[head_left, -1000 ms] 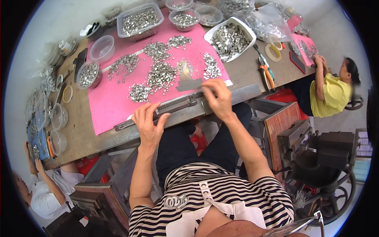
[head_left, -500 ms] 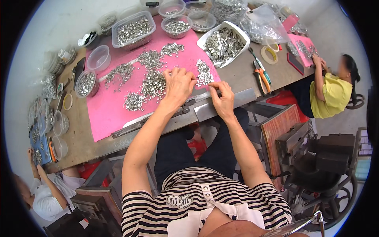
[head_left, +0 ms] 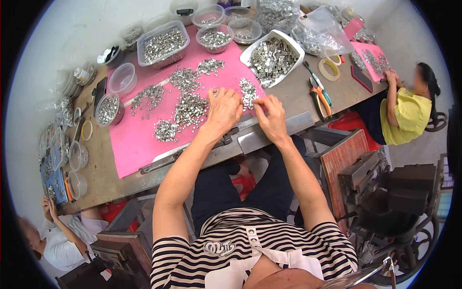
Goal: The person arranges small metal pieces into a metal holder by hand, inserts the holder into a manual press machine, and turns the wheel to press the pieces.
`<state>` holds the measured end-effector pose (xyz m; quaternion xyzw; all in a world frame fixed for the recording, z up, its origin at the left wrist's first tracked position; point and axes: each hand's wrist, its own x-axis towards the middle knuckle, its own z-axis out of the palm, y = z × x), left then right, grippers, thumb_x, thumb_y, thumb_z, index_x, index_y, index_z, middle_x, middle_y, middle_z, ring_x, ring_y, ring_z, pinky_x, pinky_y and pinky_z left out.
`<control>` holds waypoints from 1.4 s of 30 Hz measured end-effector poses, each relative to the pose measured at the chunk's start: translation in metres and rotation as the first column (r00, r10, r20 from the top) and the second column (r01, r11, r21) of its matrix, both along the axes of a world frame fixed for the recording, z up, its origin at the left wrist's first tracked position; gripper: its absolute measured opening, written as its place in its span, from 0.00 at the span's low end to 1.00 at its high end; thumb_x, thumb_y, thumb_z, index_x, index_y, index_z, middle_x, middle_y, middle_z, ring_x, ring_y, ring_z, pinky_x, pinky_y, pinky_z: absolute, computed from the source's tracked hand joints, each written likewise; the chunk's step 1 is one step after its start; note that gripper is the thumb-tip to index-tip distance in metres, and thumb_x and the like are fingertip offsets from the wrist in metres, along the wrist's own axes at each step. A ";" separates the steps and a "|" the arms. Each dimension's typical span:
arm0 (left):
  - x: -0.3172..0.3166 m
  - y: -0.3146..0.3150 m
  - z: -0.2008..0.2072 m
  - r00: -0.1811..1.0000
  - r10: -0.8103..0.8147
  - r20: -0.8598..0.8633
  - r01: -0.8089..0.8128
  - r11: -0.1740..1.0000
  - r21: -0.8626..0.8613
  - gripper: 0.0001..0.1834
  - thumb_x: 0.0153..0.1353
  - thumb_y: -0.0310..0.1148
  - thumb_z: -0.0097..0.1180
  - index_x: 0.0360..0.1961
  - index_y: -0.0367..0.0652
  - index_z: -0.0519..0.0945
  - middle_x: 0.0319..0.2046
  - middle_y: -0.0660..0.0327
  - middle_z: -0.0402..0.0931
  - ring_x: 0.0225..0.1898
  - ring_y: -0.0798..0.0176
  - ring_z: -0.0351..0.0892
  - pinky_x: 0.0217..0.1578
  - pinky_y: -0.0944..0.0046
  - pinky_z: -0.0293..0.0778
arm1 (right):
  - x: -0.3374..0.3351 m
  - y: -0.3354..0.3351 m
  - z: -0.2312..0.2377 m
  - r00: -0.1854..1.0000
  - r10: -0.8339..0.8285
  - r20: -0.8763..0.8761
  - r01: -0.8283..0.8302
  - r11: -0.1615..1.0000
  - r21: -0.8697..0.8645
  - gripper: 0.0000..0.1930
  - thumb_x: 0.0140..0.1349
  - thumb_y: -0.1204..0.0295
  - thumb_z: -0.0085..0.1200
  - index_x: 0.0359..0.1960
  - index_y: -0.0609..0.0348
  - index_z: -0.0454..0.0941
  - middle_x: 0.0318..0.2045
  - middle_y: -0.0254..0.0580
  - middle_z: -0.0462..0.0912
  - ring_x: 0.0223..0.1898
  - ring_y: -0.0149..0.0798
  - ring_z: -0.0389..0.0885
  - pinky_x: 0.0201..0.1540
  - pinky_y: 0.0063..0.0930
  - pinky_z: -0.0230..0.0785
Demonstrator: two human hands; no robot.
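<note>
My left hand (head_left: 224, 110) is over the pink mat (head_left: 139, 156), its fingers bent and closed; whatever they hold is hidden under them. Beside its fingertips lies a heap of small shiny metal parts (head_left: 189, 110). Close by on the right, my right hand (head_left: 271, 119) has thumb and forefinger pressed together at the mat's front edge; anything in that pinch is too small to name. A narrower pile of silver metal pieces (head_left: 248, 92) lies just beyond the two hands. Below my right hand is a flat metal plate (head_left: 257, 138) along the table's edge.
Further heaps of metal parts (head_left: 185, 79) spread over the mat. Behind stand a rectangular plastic tub (head_left: 163, 61), a white tray (head_left: 301, 57) and round tubs. Pliers (head_left: 320, 98) and tape rolls (head_left: 329, 70) lie right. A person in yellow (head_left: 406, 115) works far right, another (head_left: 62, 248) left.
My left hand has moved slightly right and down, away from the metal heap and closer to my right hand. The right hand stays almost in place. The whole view has shifted a little.
</note>
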<state>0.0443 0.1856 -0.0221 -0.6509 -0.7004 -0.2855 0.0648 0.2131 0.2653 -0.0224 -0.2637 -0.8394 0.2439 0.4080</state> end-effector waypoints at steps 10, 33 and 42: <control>-0.025 -0.096 0.030 0.999 0.040 -0.016 -0.041 0.996 -0.083 0.03 0.55 0.30 0.64 0.32 0.48 0.84 0.31 0.64 0.76 0.42 0.58 0.75 0.58 0.45 0.58 | -0.061 0.054 0.002 0.963 0.006 0.268 -0.067 0.974 0.216 0.04 0.59 0.71 0.63 0.34 0.55 0.86 0.35 0.43 0.80 0.43 0.47 0.77 0.47 0.44 0.65; 0.005 -0.131 0.008 0.972 0.044 0.231 -0.059 0.997 0.056 0.04 0.60 0.26 0.62 0.37 0.44 0.80 0.33 0.64 0.76 0.40 0.58 0.75 0.52 0.54 0.60 | -0.034 -0.015 0.011 0.839 0.404 0.365 -0.436 0.900 0.006 0.04 0.59 0.72 0.62 0.31 0.57 0.81 0.30 0.39 0.79 0.39 0.44 0.78 0.45 0.39 0.63; 0.011 -0.127 0.004 0.976 0.051 0.212 -0.072 0.993 0.091 0.06 0.58 0.26 0.64 0.37 0.44 0.80 0.33 0.64 0.76 0.40 0.59 0.75 0.51 0.54 0.62 | -0.037 -0.020 0.008 0.859 0.350 0.375 -0.414 0.904 0.106 0.03 0.58 0.74 0.60 0.31 0.59 0.79 0.30 0.44 0.78 0.38 0.48 0.77 0.44 0.41 0.64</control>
